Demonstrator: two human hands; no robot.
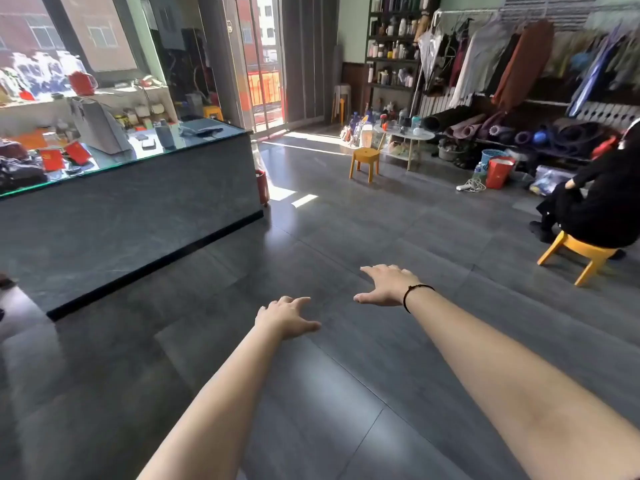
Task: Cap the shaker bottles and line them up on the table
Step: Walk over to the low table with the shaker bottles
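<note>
Both my arms stretch forward over the grey tiled floor. My left hand (285, 317) is empty, fingers spread, palm down. My right hand (386, 285), with a black band at the wrist, is also empty with fingers apart. Far ahead stands a small round white table (420, 136) with several bottles on it, too small and blurred to tell caps. More bottles stand on the floor beside it (358, 124). Nothing is within reach of either hand.
A long grey counter (131, 202) with a cluttered glass top runs along the left. A yellow stool (365, 161) stands before the round table. A person in black sits on another yellow stool (581, 254) at right. Clothes rack, shelves and rolled mats line the back right wall.
</note>
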